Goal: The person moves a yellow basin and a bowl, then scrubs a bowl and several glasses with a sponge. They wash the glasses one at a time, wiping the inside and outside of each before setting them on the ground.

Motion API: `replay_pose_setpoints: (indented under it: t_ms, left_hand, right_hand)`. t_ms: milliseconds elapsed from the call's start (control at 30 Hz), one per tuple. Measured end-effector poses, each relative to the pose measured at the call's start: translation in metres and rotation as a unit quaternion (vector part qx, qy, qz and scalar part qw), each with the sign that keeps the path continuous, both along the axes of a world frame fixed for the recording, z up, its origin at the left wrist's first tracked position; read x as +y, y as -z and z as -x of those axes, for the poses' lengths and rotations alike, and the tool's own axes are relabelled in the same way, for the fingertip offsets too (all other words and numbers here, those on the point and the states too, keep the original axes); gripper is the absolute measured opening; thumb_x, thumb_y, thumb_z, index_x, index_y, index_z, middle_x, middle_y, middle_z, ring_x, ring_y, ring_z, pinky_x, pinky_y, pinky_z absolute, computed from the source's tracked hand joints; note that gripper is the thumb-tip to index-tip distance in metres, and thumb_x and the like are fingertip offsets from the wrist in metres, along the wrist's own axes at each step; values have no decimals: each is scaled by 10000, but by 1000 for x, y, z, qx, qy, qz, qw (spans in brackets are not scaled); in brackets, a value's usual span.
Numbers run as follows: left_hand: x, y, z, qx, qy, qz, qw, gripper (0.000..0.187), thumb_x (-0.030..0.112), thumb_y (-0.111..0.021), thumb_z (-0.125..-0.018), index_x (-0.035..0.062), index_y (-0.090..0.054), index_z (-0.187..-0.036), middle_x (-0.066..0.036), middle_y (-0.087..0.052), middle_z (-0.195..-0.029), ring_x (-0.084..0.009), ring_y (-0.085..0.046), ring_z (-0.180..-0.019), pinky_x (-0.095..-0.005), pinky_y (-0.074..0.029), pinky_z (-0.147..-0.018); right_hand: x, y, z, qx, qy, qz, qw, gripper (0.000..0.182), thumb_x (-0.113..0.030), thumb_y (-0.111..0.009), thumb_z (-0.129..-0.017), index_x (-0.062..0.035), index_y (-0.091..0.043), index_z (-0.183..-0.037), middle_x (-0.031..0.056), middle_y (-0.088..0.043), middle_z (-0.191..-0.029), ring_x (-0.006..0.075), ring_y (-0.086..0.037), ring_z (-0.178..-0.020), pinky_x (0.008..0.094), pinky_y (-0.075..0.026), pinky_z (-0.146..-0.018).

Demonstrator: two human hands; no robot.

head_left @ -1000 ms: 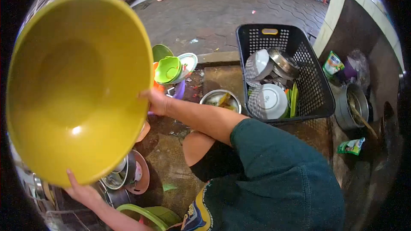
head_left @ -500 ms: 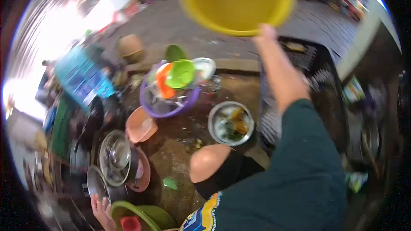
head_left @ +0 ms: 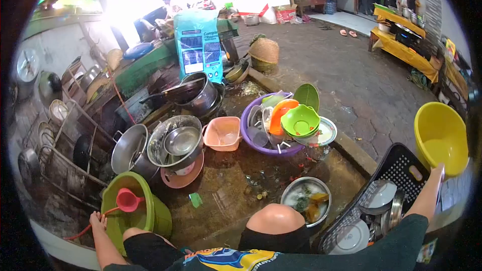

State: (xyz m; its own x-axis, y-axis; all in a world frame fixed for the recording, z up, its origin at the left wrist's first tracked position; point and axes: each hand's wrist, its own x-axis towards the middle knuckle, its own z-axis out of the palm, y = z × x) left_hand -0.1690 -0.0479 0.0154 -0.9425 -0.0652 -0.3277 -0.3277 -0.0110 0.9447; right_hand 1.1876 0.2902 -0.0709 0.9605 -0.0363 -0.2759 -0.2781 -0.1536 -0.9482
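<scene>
My right hand [head_left: 437, 171] reaches far out to the right and grips the lower rim of a big yellow basin [head_left: 442, 135], which stands tilted on the ledge beyond a black crate [head_left: 401, 159]. My left hand [head_left: 97, 219] is low at the left, at the rim of a green bucket [head_left: 114, 216]. A red scoop [head_left: 127, 199] lies in the bucket, and its thin red handle runs under my fingers. I cannot tell whether that hand grips it. My bare knee [head_left: 277, 219] shows at the bottom centre.
The black crate holds plates and steel bowls. A steel bowl of scraps [head_left: 306, 200] sits by my knee. Beyond are a purple basin [head_left: 251, 140] of coloured bowls, a pink tub [head_left: 222, 133], steel pots [head_left: 145, 148] and a blue sack [head_left: 198, 45]. The ground is wet.
The yellow basin went from up close at the left, held in both hands, across to the far right in my right hand alone. My left hand dropped to the green bucket.
</scene>
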Motion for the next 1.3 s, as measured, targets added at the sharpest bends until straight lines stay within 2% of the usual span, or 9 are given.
replay_pose_setpoints:
  t_ms: [133,233,300,433,533,600,967,1167,1300]
  left_hand:
    - [0,5,-6,4,22,10,1000,388,339,-367,-824,240,-408,-1197,60,-482,-1107,-183,-491,-959,-360,-376,-826]
    - [-8,-2,-9,13,19,7,1000,381,323,-402,-820,219,-426,-1185,59,-500,-1080,-186,-511,-921,-356,-380,-820]
    - [-7,-14,-7,8,24,3,1000,381,316,-436,-823,211,-425,-1189,56,-496,-1093,-183,-517,-915,-353,-383,-820]
    - [-18,-21,0,11,37,3,999,349,305,-437,-843,219,-432,-1181,65,-495,-1106,-158,-514,-941,-330,-400,-801]
    - [-27,-21,-6,12,42,8,999,355,305,-442,-840,216,-432,-1183,69,-498,-1102,-154,-512,-952,-322,-402,-803]
    - [-40,-11,1,-5,45,18,999,348,300,-452,-835,214,-445,-1172,76,-506,-1092,-149,-511,-958,-318,-404,-803]
    - [-90,56,-19,-76,116,36,990,406,312,-487,-813,161,-423,-1184,30,-461,-1170,-240,-439,-1057,-381,-387,-825]
    - [-106,143,-22,-56,313,310,896,376,261,-520,-754,93,-502,-1090,-73,-506,-1122,-254,-484,-1007,-351,-388,-827]
    - [-68,119,-90,47,409,480,775,348,248,-526,-729,84,-531,-1036,-103,-514,-1099,-258,-498,-986,-336,-391,-822]
  right_hand:
    - [6,40,-58,60,36,-27,997,401,-378,-370,-837,-131,-476,-1135,60,-523,-1100,222,-484,-1020,436,-411,-810]
    - [7,30,-40,-32,-63,190,979,366,-340,-401,-828,-117,-508,-1098,68,-534,-1083,240,-514,-966,443,-435,-745]
    - [-2,4,16,-175,-258,701,642,331,-297,-443,-813,-100,-536,-1061,83,-539,-1070,264,-539,-918,444,-454,-688]
    - [-24,8,77,-118,-264,837,465,285,-225,-466,-797,-61,-576,-1004,107,-559,-1031,299,-554,-894,435,-460,-671]
    - [-36,11,109,-201,-258,824,463,278,-164,-457,-784,-50,-580,-1006,188,-541,-1046,306,-541,-928,396,-449,-699]
    - [-38,-17,190,-291,114,329,891,369,-154,-468,-692,-60,-517,-1046,177,-414,-1118,276,-429,-993,373,-370,-832]
    - [53,-76,395,-745,-163,58,644,330,3,-475,-649,-75,-563,-958,117,-546,-941,261,-482,-927,375,-345,-841]
    - [91,-53,563,-553,-588,-14,591,259,-35,-461,-715,-37,-559,-954,126,-591,-833,238,-572,-768,321,-439,-710]
    - [108,7,630,-353,-842,169,372,284,-98,-510,-685,-25,-564,-954,109,-598,-821,175,-558,-755,289,-441,-682]
